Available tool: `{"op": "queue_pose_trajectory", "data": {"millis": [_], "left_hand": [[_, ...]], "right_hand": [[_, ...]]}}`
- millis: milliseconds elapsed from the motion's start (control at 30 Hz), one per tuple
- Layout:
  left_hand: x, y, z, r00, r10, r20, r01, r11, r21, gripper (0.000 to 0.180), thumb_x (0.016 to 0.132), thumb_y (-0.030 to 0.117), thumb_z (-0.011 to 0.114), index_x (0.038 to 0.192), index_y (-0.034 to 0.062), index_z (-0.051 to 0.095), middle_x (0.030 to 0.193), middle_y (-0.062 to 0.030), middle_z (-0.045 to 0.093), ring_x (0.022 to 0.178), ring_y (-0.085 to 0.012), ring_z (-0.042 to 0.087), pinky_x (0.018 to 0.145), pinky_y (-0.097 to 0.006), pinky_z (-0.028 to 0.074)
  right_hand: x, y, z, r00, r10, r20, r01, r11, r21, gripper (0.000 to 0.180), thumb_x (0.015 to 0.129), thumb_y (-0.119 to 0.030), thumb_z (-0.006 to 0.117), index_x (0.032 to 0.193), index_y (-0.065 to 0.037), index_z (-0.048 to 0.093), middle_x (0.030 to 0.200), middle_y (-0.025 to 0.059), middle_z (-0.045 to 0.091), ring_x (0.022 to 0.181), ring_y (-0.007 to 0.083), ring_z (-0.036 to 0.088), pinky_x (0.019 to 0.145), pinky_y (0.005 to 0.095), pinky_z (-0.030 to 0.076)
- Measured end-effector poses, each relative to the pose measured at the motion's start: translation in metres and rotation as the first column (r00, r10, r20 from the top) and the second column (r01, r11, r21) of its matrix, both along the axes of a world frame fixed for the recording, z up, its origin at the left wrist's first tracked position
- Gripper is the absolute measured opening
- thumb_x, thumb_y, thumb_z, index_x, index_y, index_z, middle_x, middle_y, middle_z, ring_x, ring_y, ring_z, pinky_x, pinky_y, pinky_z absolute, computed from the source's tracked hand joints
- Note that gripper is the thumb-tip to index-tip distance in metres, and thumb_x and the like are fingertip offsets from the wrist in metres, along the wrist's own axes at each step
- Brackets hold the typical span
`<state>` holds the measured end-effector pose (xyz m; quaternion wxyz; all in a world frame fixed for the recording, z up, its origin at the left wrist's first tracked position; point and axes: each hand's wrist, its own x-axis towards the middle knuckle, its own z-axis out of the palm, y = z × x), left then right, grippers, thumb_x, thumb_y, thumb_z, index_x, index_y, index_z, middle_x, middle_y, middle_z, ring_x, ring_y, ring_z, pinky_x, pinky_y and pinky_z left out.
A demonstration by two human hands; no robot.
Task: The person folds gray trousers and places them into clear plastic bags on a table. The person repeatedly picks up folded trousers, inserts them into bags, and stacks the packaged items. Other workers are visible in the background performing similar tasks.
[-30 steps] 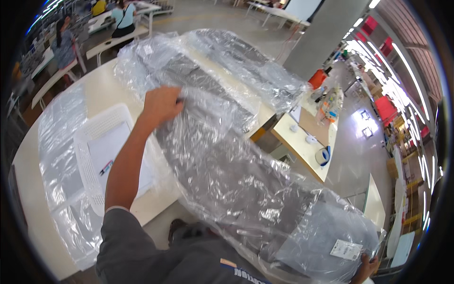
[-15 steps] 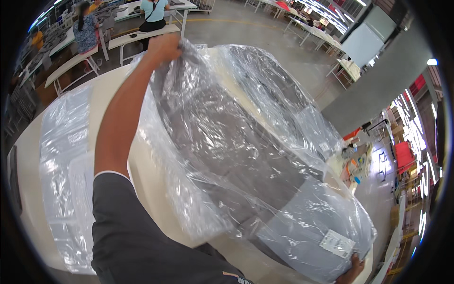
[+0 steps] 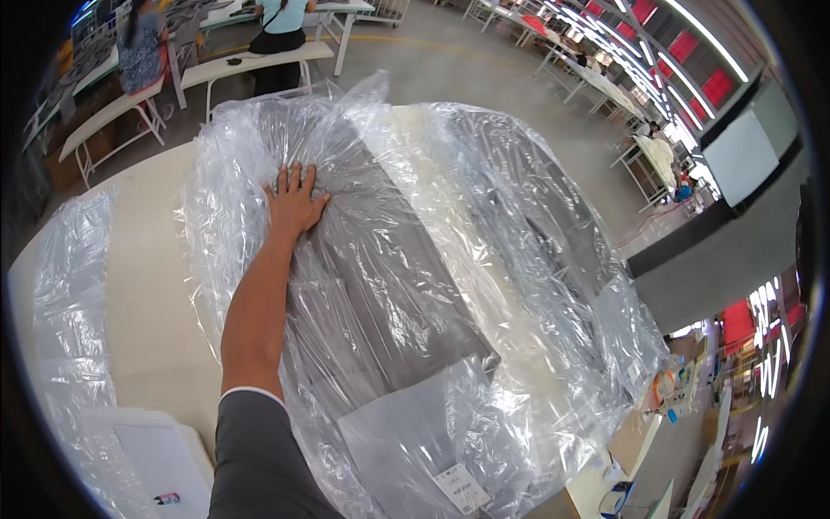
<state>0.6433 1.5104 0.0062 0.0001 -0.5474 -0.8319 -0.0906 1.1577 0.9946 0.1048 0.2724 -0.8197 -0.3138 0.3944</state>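
Observation:
My left hand (image 3: 296,203) lies flat, fingers spread, on a large clear plastic bag (image 3: 229,156). Inside the bag is a flat, dark grey folded piece that looks like cloth (image 3: 402,285). Toward me sits a lighter grey panel (image 3: 406,424) bearing a white label (image 3: 462,489). Under my palm the plastic is wrinkled, and its loose far end bunches up beyond my fingers. A second bagged dark grey piece (image 3: 553,190) lies alongside to the right. My right hand is out of view.
The pale table (image 3: 156,259) carries another strip of clear plastic (image 3: 73,294) at the left. Near me at lower left is a white tray-like thing (image 3: 164,458) with a small marker-like item (image 3: 167,498). A grey pillar (image 3: 735,259) stands right. Benches (image 3: 259,67) and seated people are beyond.
My left hand has let go of the bag's far end, come nearer and flattened on it. The bag now lies spread and turned more lengthwise. My right hand has left the view.

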Motion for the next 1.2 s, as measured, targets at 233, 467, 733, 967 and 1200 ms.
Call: {"op": "queue_pose_trajectory", "data": {"millis": [233,467,733,967,1200], "left_hand": [[-0.021,-0.018,0.041,0.997,0.041,-0.061,-0.049,0.99,-0.13,0.082,0.086,0.069,0.045,0.152,0.0241,0.025,0.161,-0.005,0.014,0.149,-0.0288,0.007,0.113,-0.065,0.0],[0.006,-0.102,0.034,1.0,0.026,-0.007,-0.026,0.944,-0.329,0.069,0.09,0.059,0.046,0.151,0.0335,0.026,0.162,-0.0038,0.011,0.149,-0.0266,0.008,0.114,-0.063,-0.001],[0.055,-0.209,0.085,0.99,-0.046,-0.135,0.066,0.987,0.145,0.073,0.089,0.043,0.059,0.15,0.017,0.028,0.157,-0.0153,0.022,0.143,-0.0345,0.026,0.112,-0.061,0.022],[0.181,-0.351,0.116,0.959,0.113,0.26,-0.161,0.972,0.172,0.028,0.081,0.033,0.065,0.097,0.0122,0.072,0.1,-0.0138,0.071,0.097,-0.0347,0.066,0.086,-0.043,0.053],[0.127,-0.38,0.097,0.765,0.253,0.592,-0.451,0.867,0.212,0.022,0.08,0.022,0.058,0.086,0.0073,0.073,0.088,-0.0179,0.071,0.088,-0.0365,0.068,0.078,-0.043,0.054]], "right_hand": [[-0.022,0.031,0.027,0.929,-0.255,-0.27,0.204,0.958,-0.203,0.029,0.084,-0.018,0.075,0.091,-0.008,0.048,0.07,-0.001,0.047,0.06,0.0089,0.04,0.049,0.0272,0.037],[0.013,-0.006,-0.005,0.939,-0.083,-0.333,0.075,0.997,-0.034,0.024,0.082,-0.003,0.069,0.101,0.008,0.06,0.087,0.0086,0.064,0.07,0.0156,0.06,0.06,0.0304,0.05],[0.042,-0.008,-0.043,0.821,0.143,-0.553,-0.036,0.979,0.2,0.034,0.084,-0.012,0.07,0.112,0.005,0.061,0.089,0.007,0.066,0.073,0.0141,0.06,0.061,0.0303,0.049],[0.051,0.009,-0.021,0.618,0.122,-0.776,-0.061,0.992,0.107,0.031,0.088,-0.017,0.067,0.11,0.003,0.057,0.094,0.0102,0.064,0.07,0.019,0.064,0.053,0.0348,0.055],[0.046,0.009,-0.03,0.539,0.111,-0.835,0.0,0.991,0.131,0.026,0.087,-0.012,0.064,0.106,0.004,0.055,0.093,0.0136,0.064,0.069,0.0242,0.064,0.051,0.0381,0.054]]}}
